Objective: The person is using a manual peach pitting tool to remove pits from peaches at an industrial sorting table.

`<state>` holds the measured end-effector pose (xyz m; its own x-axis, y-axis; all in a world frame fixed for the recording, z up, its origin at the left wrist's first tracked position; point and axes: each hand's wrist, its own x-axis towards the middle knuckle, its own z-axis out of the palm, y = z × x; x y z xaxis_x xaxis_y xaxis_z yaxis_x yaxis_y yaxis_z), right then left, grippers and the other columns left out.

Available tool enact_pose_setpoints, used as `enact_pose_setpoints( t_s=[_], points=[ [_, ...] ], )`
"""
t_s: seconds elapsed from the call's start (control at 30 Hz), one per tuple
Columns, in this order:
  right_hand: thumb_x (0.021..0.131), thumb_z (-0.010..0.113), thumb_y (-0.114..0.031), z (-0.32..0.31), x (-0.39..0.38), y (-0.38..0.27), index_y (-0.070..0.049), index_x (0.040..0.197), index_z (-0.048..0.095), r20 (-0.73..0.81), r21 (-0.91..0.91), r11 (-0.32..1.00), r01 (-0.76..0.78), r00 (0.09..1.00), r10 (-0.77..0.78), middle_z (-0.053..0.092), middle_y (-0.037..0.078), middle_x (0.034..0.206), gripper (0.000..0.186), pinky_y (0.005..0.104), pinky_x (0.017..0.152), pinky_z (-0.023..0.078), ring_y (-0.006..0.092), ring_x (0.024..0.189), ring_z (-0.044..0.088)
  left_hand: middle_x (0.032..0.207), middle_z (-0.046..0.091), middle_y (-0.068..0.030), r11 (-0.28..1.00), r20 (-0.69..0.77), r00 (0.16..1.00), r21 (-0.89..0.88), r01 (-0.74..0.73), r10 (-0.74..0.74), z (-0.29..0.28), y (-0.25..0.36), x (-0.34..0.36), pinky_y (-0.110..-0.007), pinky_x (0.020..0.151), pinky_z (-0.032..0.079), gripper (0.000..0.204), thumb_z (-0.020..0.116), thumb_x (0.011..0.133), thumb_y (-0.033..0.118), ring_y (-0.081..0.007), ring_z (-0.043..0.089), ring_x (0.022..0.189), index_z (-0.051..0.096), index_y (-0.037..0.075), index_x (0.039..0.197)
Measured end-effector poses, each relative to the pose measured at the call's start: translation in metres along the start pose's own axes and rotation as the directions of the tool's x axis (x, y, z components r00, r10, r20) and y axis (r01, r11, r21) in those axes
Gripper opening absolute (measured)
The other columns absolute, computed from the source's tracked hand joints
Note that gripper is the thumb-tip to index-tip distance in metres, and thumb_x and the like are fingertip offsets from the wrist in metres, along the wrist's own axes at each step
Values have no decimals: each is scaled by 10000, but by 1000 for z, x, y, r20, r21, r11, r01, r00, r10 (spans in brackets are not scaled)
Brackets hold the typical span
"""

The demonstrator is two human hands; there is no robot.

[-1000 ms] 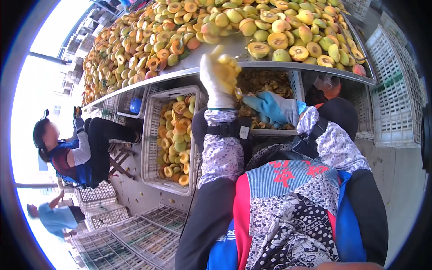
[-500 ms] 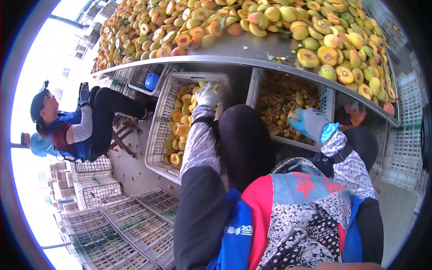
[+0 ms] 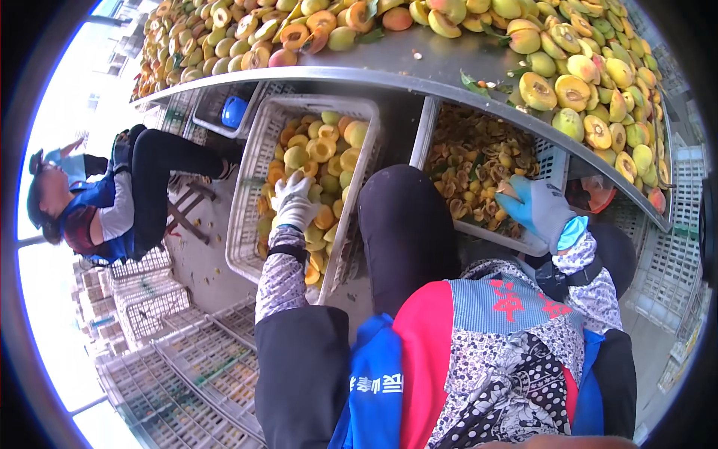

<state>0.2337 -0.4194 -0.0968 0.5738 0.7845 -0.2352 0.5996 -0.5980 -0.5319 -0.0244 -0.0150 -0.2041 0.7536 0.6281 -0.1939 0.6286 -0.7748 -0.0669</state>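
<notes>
My left hand (image 3: 295, 202), in a white glove, lies over the halved peaches (image 3: 323, 150) in a pale plastic crate (image 3: 243, 224). Its fingers are spread and hold nothing that I can see. My right hand (image 3: 540, 209), in a blue and grey glove, is curled above the near right corner of a second crate (image 3: 425, 142). A small orange-brown thing shows at its fingers, too little to name. That second crate holds a heap of brownish peach scraps (image 3: 479, 161).
A metal-edged table (image 3: 389, 63) piled with cut peaches (image 3: 568, 90) spans the far side. A seated person (image 3: 105, 202) is at left, beside a wooden stool (image 3: 191, 213). Stacked crates (image 3: 176, 374) stand at lower left. A blue round object (image 3: 234, 111) sits in a grey bin.
My left hand has moved left and nearer, from the crate's far right corner to its left middle, and its fingers have spread. My right hand stays curled over the scraps crate.
</notes>
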Motion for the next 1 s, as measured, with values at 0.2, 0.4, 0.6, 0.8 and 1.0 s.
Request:
enact_pose_setpoints(
  t_s=[0.2,0.4,0.6,0.8,1.0],
  points=[
    [910,607,-378,-13,-19,0,-40,886,587,0,13,998,-67,998,67,613,233,729,339,502,629,462,444,743,612,1506,360,-20,963,-41,971,-143,226,-234,10,-34,-43,-490,1056,420,736,786,685,219,-388,382,1329,494,330,1352],
    [912,607,-361,-16,-32,10,-30,919,585,-30,47,996,-79,996,80,612,249,775,332,490,652,462,451,787,608,1267,618,-180,733,232,813,-352,582,-534,28,-120,-105,-389,1002,460,618,665,849,328,-323,566,1219,466,181,1414],
    [904,621,-366,-4,-19,-9,-38,897,606,-40,14,1000,-21,999,22,591,233,704,329,483,633,458,455,740,599,1336,557,-176,889,-2,906,-194,414,-423,-13,-88,-73,-401,1039,423,563,637,838,334,-339,526,1243,524,162,1362],
    [886,617,-463,-5,-9,-17,-53,887,633,-84,-21,999,-34,996,32,643,243,764,411,541,656,475,455,770,630,1370,502,-193,855,-138,990,-515,-61,-13,68,-31,-69,-423,1047,420,558,609,871,356,-367,477,1269,507,82,1346],
    [922,541,-484,-14,-18,-7,-65,938,633,-131,7,1000,-9,991,10,665,228,803,430,540,693,481,441,794,643,1080,697,-136,1000,422,906,-2,-19,18,-52,-11,-71,-406,934,497,368,624,806,411,-307,648,1045,715,209,1100]
  ],
)
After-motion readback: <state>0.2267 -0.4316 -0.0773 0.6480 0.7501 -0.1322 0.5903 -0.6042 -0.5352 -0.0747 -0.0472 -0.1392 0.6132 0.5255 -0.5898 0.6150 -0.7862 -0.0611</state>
